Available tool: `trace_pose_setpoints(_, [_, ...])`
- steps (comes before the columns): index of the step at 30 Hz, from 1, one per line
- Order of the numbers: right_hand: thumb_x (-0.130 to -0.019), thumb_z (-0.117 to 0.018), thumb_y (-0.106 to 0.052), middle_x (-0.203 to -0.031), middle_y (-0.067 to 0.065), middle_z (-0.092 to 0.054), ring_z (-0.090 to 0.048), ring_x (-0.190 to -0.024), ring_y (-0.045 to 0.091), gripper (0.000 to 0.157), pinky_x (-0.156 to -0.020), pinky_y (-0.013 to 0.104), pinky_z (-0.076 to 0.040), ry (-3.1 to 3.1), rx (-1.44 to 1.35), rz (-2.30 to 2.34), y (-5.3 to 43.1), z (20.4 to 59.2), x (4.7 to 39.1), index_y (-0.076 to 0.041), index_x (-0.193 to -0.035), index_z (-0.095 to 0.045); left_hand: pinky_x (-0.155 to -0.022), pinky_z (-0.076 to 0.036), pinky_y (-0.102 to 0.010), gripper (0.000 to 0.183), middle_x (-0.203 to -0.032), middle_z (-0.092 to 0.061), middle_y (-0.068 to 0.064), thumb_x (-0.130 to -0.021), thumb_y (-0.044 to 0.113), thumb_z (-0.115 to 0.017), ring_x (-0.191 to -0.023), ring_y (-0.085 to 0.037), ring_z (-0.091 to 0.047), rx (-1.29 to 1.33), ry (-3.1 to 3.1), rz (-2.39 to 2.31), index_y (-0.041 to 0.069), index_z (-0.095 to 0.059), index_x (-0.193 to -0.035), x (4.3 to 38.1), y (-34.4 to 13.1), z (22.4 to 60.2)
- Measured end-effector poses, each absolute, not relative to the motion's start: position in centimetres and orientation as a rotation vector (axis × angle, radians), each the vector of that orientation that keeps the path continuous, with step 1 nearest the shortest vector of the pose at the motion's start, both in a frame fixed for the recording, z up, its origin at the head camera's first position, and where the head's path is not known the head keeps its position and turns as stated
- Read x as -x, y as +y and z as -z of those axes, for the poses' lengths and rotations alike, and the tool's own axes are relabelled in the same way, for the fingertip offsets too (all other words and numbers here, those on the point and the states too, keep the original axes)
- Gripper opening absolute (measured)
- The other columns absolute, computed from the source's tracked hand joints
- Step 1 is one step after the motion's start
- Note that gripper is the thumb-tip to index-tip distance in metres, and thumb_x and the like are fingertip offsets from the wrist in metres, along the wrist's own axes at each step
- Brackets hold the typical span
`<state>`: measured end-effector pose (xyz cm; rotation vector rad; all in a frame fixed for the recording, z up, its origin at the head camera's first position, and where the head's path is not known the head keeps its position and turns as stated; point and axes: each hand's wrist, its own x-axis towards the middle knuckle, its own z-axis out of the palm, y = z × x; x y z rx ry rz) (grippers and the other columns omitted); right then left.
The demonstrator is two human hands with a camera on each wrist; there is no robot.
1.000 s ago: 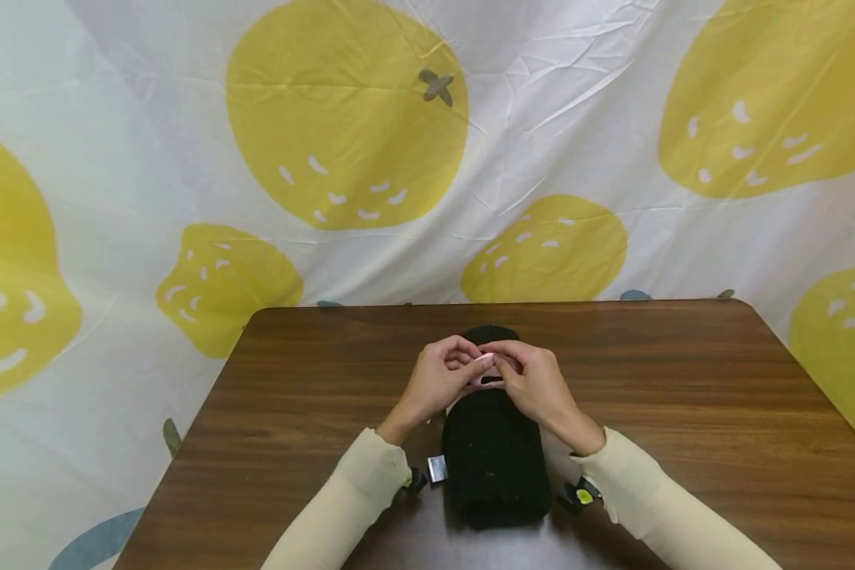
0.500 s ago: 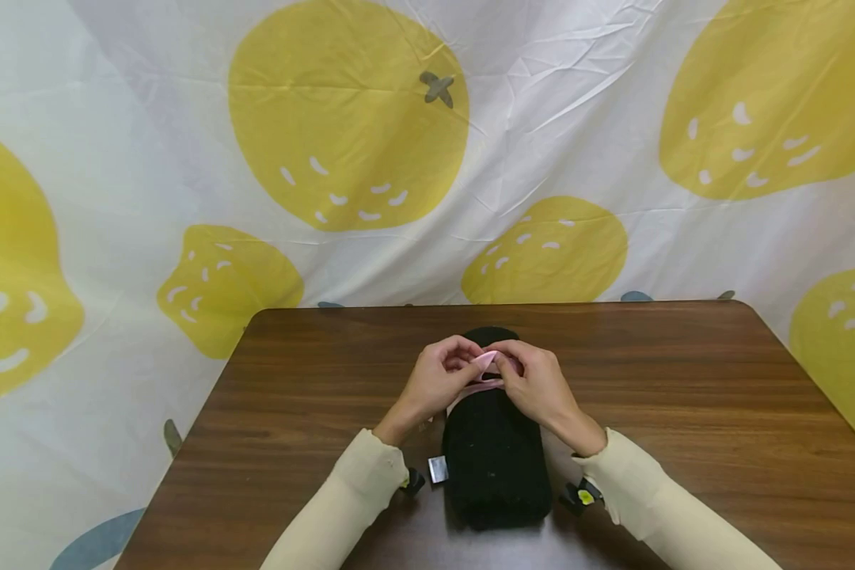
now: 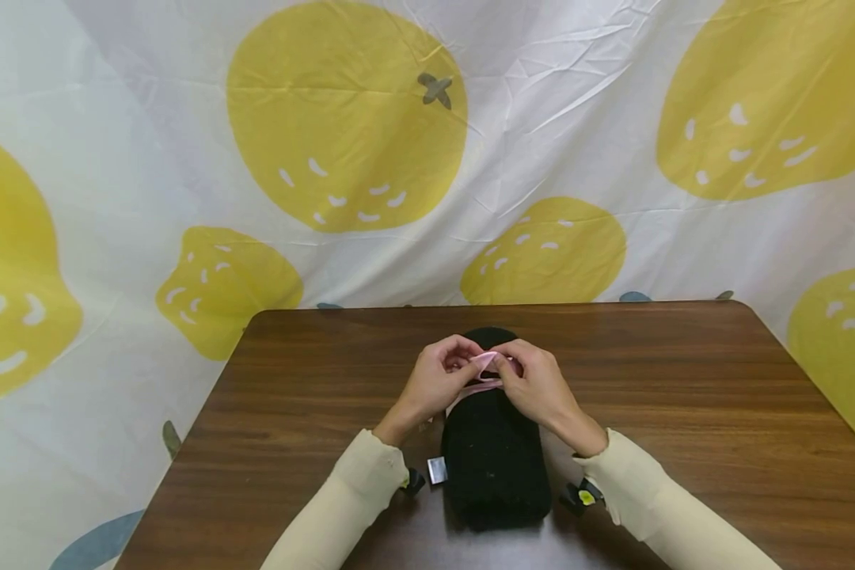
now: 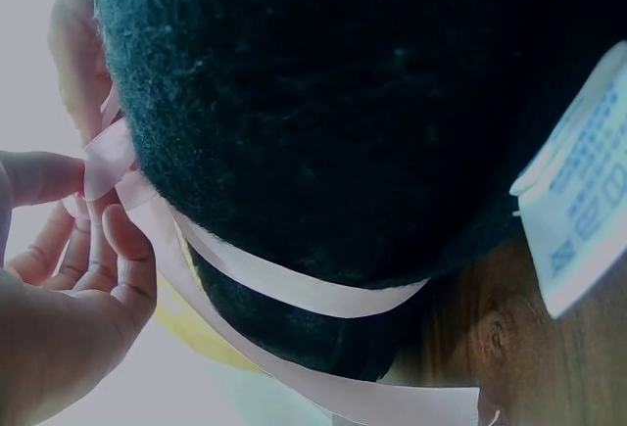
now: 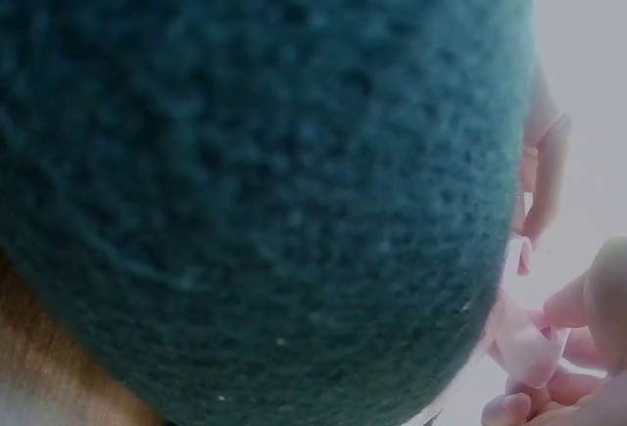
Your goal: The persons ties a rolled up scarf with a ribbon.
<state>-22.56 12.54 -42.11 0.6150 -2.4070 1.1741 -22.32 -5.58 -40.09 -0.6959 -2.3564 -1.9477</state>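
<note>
A black fuzzy cushion-like thing (image 3: 495, 467), pinched in at the middle, lies lengthwise on the table. A pink satin ribbon (image 3: 486, 361) runs around its narrow part. My left hand (image 3: 435, 381) pinches the ribbon between thumb and fingers above that part. Opposite it, my right hand (image 3: 539, 385) also pinches the ribbon, fingertips close to the left ones. In the left wrist view, a band of ribbon (image 4: 304, 289) wraps the black side, and a loose ribbon end (image 4: 421, 404) trails toward the table. Folded ribbon (image 5: 529, 343) shows near the fingers in the right wrist view; the exact knot or loop is partly hidden.
A white printed tag (image 3: 438, 470) sticks out from the cushion's left side. The brown wooden table (image 3: 684, 396) extends around it. Behind the table hangs a white cloth (image 3: 370, 269) with yellow fruit prints. Wrist-worn cameras (image 3: 583, 495) sit beside the cushion.
The pink ribbon between my fingertips has shifted into a raised, pointed fold, more visible than a second ago. Both hands stay almost in place; the cushion has not moved.
</note>
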Motion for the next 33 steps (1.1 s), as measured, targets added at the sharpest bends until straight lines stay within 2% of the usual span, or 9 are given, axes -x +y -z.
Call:
trace_pose_setpoints(6, [-0.091,-0.063,-0.001,-0.077,0.003,-0.060,-0.049,-0.062,0.012,0.011,-0.056,0.025,-0.041,-2.430,-0.597,-1.195,12.6,42.0,22.5,-0.003,-0.094,-0.074,-0.068,-0.049,-0.017,0.018,-0.101,-0.067,-0.024,-0.094,0.007,-0.067,-0.082,-0.031,-0.064,0.671,-2.360,1.938,-0.006,-0.065,-0.106,23.9,-5.4,42.5])
trace_pose_setpoints(14, [-0.091,-0.064,-0.003,-0.083,0.004,-0.060,-0.049,-0.064,0.013,0.009,-0.056,0.025,-0.042,-2.456,-0.581,-1.263,12.8,41.9,22.7,-0.006,-0.087,-0.072,-0.070,-0.051,-0.020,0.013,-0.099,-0.068,-0.017,-0.093,0.008,-0.067,-0.078,-0.015,-0.063,0.698,-2.335,1.921,0.000,-0.067,-0.103,24.1,-5.5,42.9])
trace_pose_setpoints(18, [-0.093,-0.064,-0.004,-0.086,0.006,-0.062,-0.050,-0.067,0.015,0.010,-0.058,0.024,-0.042,-2.500,-0.568,-1.326,12.9,41.7,22.7,-0.006,-0.087,-0.071,-0.070,-0.053,-0.022,0.010,-0.096,-0.068,-0.013,-0.093,0.007,-0.067,-0.077,-0.013,-0.062,0.704,-2.357,1.869,0.002,-0.067,-0.101,24.2,-5.6,43.0])
trace_pose_setpoints(23, [-0.096,-0.062,-0.008,-0.099,0.011,-0.066,-0.057,-0.082,0.018,0.013,-0.065,0.022,-0.048,-2.564,-0.579,-1.505,13.2,41.3,22.9,-0.003,-0.091,-0.073,-0.070,-0.053,-0.022,0.008,-0.094,-0.068,-0.011,-0.093,0.008,-0.067,-0.075,-0.013,-0.062,0.712,-2.365,1.838,0.003,-0.067,-0.100,24.4,-5.6,43.0])
trace_pose_setpoints(27, [-0.098,-0.060,-0.011,-0.108,0.014,-0.065,-0.060,-0.099,0.024,0.018,-0.076,0.019,-0.052,-2.599,-0.570,-1.675,13.5,40.9,22.9,0.001,-0.094,-0.074,-0.070,-0.051,-0.019,0.009,-0.095,-0.068,-0.018,-0.093,0.002,-0.065,-0.079,-0.026,-0.065,0.719,-2.358,1.849,-0.003,-0.066,-0.100,23.1,-5.5,41.2])
trace_pose_setpoints(30, [-0.099,-0.059,-0.012,-0.111,0.016,-0.064,-0.060,-0.104,0.026,0.021,-0.081,0.019,-0.052,-2.616,-0.556,-1.768,13.6,40.8,23.0,0.003,-0.095,-0.074,-0.069,-0.050,-0.018,0.011,-0.097,-0.066,-0.025,-0.093,-0.002,-0.063,-0.082,-0.038,-0.064,0.724,-2.370,1.858,-0.009,-0.064,-0.101,22.4,-5.5,40.1])
trace_pose_setpoints(33, [-0.100,-0.058,-0.014,-0.114,0.016,-0.064,-0.059,-0.106,0.025,0.025,-0.085,0.022,-0.052,-2.613,-0.555,-1.865,13.7,40.7,23.1,0.005,-0.098,-0.074,-0.069,-0.049,-0.017,0.014,-0.101,-0.066,-0.024,-0.094,0.001,-0.063,-0.084,-0.037,-0.064,0.717,-2.389,1.869,-0.009,-0.064,-0.105,23.3,-5.6,41.2])
